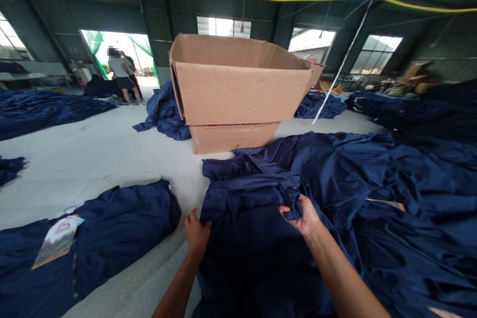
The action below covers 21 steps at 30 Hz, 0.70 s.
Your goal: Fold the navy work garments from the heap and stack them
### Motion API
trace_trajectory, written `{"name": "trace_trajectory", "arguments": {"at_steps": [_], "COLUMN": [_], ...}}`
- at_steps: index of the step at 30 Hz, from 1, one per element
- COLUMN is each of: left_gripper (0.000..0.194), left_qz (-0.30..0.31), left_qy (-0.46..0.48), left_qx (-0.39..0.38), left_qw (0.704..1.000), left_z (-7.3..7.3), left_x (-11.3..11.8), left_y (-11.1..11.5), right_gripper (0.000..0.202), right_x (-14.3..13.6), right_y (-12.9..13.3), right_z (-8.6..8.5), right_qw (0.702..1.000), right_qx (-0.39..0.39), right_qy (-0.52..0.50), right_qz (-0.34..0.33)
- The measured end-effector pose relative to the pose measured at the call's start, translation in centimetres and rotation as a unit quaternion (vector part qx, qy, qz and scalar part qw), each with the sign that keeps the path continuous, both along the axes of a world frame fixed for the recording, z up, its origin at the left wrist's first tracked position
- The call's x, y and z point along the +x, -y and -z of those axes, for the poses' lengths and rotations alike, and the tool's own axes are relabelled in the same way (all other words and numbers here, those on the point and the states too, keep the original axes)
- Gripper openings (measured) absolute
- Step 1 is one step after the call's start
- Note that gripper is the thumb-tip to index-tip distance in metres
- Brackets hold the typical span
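A navy garment point(246, 198) lies spread in front of the person, its far end near the cardboard box point(242, 94). The right hand point(303, 216) is closed around a bunched part of the garment, thumb and fingers wrapped about the cloth. The left hand point(197, 233) is half curled at the garment's left edge; whether it grips the fabric I cannot tell. More navy clothing point(343, 169) heaps to the right; a tagged folded garment point(122, 223) lies left.
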<state>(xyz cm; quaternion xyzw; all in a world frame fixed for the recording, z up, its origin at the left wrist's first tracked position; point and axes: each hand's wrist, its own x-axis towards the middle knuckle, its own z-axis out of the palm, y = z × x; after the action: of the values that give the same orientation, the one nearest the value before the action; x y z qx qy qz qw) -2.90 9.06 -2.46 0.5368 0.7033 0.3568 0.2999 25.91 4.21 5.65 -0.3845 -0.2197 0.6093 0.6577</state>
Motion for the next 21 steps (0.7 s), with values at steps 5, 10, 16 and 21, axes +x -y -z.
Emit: {"name": "trace_trajectory", "arguments": {"at_steps": [5, 10, 16, 21], "left_gripper": [0.044, 0.029, 0.043, 0.043], "left_qz": [0.022, -0.06, 0.164, 0.223], "left_qy": [-0.111, -0.166, -0.423, -0.42], "left_qx": [-0.018, 0.034, -0.025, -0.041], "left_qw": [0.993, 0.984, 0.891, 0.879], "left_z": [1.3, 0.1, -0.9, -3.1], "left_x": [0.8, -3.5, -9.2, -6.3], "left_y": [-0.4, 0.6, 3.2, 2.9], "right_gripper": [0.009, 0.024, 0.026, 0.03], "right_x": [3.5, 5.8, 8.8, 8.6], "right_y": [2.3, 3.7, 4.3, 4.4], "right_z": [-2.8, -2.3, 0.2, 0.6], "right_qw": [0.996, 0.96, 0.811, 0.714], "right_qx": [-0.028, -0.057, -0.059, -0.089], "right_qy": [-0.007, 0.268, 0.581, 0.687], "right_qz": [0.084, 0.055, 0.024, -0.101]}}
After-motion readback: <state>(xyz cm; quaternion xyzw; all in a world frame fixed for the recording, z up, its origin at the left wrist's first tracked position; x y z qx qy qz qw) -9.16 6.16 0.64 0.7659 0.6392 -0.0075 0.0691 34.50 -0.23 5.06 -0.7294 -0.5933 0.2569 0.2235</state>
